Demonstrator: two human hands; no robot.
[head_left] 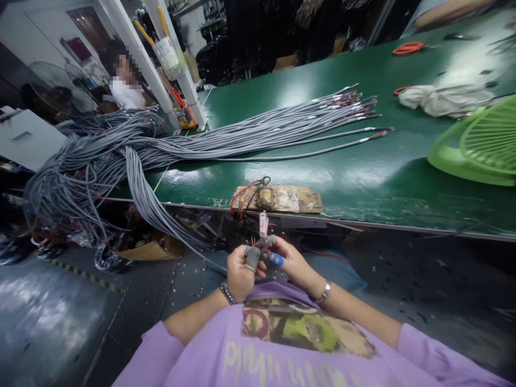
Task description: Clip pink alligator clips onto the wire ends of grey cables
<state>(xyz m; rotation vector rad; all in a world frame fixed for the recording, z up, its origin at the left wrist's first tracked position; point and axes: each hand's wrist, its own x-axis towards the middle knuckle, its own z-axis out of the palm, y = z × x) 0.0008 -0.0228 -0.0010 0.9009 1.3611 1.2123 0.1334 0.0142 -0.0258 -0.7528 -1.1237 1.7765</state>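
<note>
My left hand (241,271), with a grey covering on its thumb, is closed around the end of a grey cable (213,263). Thin orange-red wires (253,241) stick up by its fingertips. Close beside it, my right hand (296,267) is pinched shut, with grey and blue coverings on its fingers; what lies between them is too small to make out. A small pale pink block (263,223) stands just above the fingertips, and whether the right fingers hold it is unclear. Beyond the hands, a worn wooden board (296,199) with red and black leads lies at the bench edge.
A large bundle of grey cables (242,131) stretches over the green bench (363,201) and hangs off its left side. To the right are a green fan (479,142), white cloth (443,101) and orange-handled tool (408,48). A white post (181,70) stands behind; another person's arm (451,12) shows top right.
</note>
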